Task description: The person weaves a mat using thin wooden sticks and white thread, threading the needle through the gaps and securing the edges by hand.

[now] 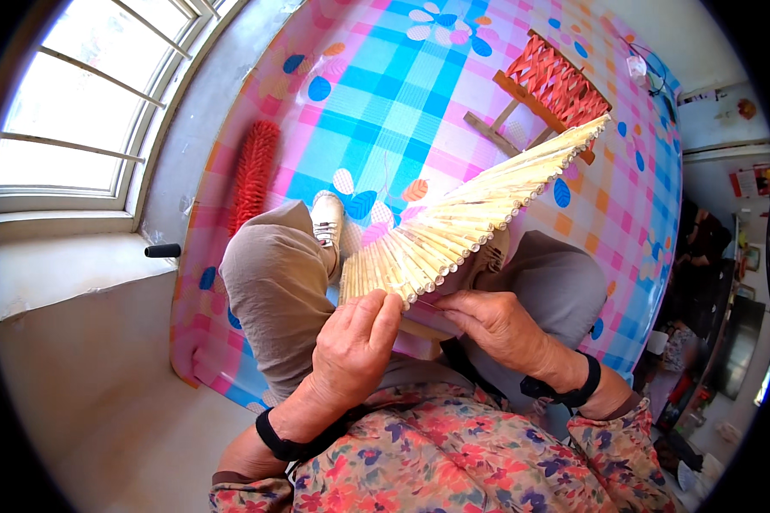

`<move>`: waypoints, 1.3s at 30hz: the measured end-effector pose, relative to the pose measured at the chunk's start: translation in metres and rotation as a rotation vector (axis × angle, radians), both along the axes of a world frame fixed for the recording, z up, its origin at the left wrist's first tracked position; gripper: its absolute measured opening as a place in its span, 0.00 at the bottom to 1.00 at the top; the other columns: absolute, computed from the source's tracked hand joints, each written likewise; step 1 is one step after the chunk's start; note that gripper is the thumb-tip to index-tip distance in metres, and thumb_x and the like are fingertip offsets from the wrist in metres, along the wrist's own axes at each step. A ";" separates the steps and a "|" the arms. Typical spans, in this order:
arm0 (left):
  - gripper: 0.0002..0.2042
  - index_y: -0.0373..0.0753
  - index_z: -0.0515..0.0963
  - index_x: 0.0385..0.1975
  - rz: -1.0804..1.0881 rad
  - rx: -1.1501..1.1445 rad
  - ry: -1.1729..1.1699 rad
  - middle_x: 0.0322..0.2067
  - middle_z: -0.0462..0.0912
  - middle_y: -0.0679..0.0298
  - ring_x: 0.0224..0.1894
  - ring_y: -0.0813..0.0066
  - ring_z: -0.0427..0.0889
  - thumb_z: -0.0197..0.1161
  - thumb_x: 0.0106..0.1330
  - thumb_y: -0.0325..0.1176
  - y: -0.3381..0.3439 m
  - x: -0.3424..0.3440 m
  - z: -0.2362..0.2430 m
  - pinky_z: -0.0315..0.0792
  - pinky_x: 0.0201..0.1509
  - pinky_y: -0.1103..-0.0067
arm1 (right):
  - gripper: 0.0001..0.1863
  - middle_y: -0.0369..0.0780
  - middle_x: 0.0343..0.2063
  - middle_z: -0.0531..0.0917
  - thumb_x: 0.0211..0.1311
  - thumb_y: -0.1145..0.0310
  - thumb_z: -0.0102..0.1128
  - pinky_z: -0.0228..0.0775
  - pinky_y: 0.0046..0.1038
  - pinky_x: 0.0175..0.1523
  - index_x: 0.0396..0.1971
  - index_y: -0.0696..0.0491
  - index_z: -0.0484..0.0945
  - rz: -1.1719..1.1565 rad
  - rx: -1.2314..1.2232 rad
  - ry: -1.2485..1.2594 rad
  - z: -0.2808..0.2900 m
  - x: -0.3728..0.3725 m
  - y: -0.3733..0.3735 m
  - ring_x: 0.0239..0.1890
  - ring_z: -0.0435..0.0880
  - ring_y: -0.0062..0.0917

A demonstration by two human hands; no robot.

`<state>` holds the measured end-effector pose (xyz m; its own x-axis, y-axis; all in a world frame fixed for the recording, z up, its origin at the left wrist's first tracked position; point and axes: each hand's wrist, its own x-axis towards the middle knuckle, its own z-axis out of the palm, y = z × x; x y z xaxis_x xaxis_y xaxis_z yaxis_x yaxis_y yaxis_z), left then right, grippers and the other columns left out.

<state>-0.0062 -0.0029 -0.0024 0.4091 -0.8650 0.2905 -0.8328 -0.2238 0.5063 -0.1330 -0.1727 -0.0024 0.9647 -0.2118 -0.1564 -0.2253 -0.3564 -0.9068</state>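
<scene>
Fanning out from the left fingertips, a row of pale sticks point(441, 238) spreads away over the lap toward the upper right, its rounded ends along the right-hand edge. The left hand point(358, 344) pinches the nearest end between bunched fingers and thumb, knuckles up. The right hand point(500, 329) is just beside that end, thumb and forefinger drawn together; whether they grip anything cannot be told. Both forearms angle inward from below, black bands point(287, 438) at the wrists. Beyond the knees point(269, 278), a red bristly roll point(253, 175) and a wooden frame with red weave point(552, 83) rest on a checked cloth point(385, 111).
</scene>
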 end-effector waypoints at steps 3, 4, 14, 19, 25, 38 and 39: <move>0.15 0.33 0.71 0.38 -0.028 -0.015 -0.002 0.31 0.76 0.57 0.29 0.62 0.77 0.63 0.50 0.21 0.004 -0.001 -0.003 0.72 0.30 0.74 | 0.11 0.39 0.21 0.77 0.61 0.73 0.52 0.70 0.19 0.27 0.42 0.58 0.76 -0.028 0.137 0.177 0.004 0.000 0.003 0.23 0.77 0.19; 0.15 0.33 0.71 0.38 -0.028 -0.016 0.004 0.31 0.76 0.57 0.29 0.62 0.77 0.63 0.50 0.21 0.004 -0.002 -0.004 0.72 0.30 0.74 | 0.11 0.38 0.21 0.77 0.62 0.73 0.50 0.70 0.18 0.26 0.43 0.58 0.76 -0.037 0.175 0.219 0.004 -0.001 0.005 0.22 0.76 0.17; 0.15 0.27 0.71 0.39 -0.122 -0.004 0.004 0.31 0.75 0.53 0.30 0.63 0.78 0.59 0.51 0.22 0.008 0.002 0.003 0.73 0.31 0.75 | 0.15 0.46 0.27 0.78 0.51 0.84 0.51 0.72 0.28 0.29 0.41 0.57 0.76 -0.027 0.098 0.147 0.000 -0.001 0.012 0.25 0.80 0.33; 0.15 0.26 0.71 0.39 -0.151 0.024 -0.053 0.31 0.75 0.52 0.32 0.64 0.78 0.57 0.51 0.26 0.010 0.004 0.003 0.74 0.34 0.77 | 0.17 0.46 0.29 0.78 0.50 0.85 0.51 0.73 0.29 0.32 0.42 0.57 0.75 0.000 0.103 0.164 0.004 0.000 0.014 0.28 0.80 0.36; 0.14 0.26 0.72 0.37 -0.206 0.032 -0.070 0.31 0.75 0.52 0.32 0.64 0.78 0.58 0.52 0.27 0.009 0.002 0.005 0.74 0.33 0.76 | 0.09 0.39 0.26 0.79 0.60 0.80 0.50 0.72 0.20 0.25 0.40 0.60 0.76 -0.043 0.167 0.096 0.004 0.008 0.021 0.21 0.77 0.20; 0.16 0.27 0.72 0.40 -0.163 -0.039 0.052 0.35 0.77 0.52 0.37 0.61 0.79 0.57 0.53 0.29 0.024 -0.004 0.000 0.74 0.37 0.73 | 0.09 0.41 0.25 0.79 0.58 0.80 0.52 0.71 0.23 0.28 0.37 0.58 0.78 -0.094 0.291 0.263 0.005 -0.002 0.023 0.23 0.78 0.22; 0.16 0.27 0.72 0.41 -0.179 -0.018 0.054 0.36 0.77 0.52 0.37 0.61 0.79 0.58 0.53 0.29 0.025 -0.003 0.001 0.74 0.38 0.72 | 0.09 0.41 0.25 0.79 0.58 0.80 0.52 0.71 0.23 0.28 0.37 0.58 0.78 -0.089 0.288 0.263 0.005 -0.004 0.023 0.23 0.78 0.22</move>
<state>-0.0095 0.0217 -0.0014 0.2643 -0.9203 0.2883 -0.8302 -0.0650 0.5537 -0.1368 -0.1494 0.0023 0.8637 -0.2044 -0.4607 -0.4815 -0.0644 -0.8741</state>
